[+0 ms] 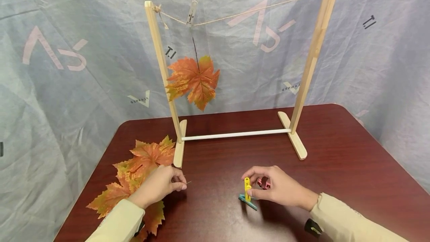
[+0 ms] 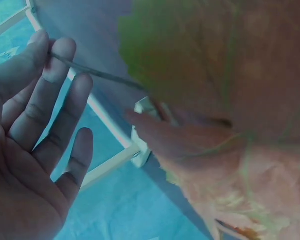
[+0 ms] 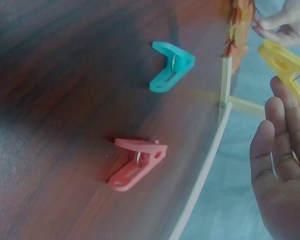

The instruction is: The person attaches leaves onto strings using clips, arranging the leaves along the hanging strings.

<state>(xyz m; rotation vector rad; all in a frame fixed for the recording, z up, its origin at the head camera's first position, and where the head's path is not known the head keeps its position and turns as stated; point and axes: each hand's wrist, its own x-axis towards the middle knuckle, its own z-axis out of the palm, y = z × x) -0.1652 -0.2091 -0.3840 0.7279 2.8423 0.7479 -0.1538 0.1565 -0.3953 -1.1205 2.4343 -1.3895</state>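
My left hand [image 1: 161,184] pinches the thin stem [image 2: 97,73] of an artificial maple leaf [image 2: 190,60] between thumb and index finger; its other fingers are spread. More orange maple leaves [image 1: 125,176] lie under and around that hand at the table's left. In my right hand [image 1: 282,188], thumb and fingers pinch a yellow clothespin [image 3: 282,62], held above the table. Below it rest a teal clothespin [image 3: 172,67] and a pink clothespin [image 3: 137,162], the pink one partly hidden behind my fingers in the head view.
Behind the hands stands a wooden frame [image 1: 307,70] with a white crossbar [image 1: 235,135] and a sagging twine line [image 1: 262,9]. A pale clothespin [image 1: 192,12] on the twine holds a hanging maple leaf [image 1: 198,81]. The dark red table [image 1: 215,216] backs onto a grey printed sheet [image 1: 111,47].
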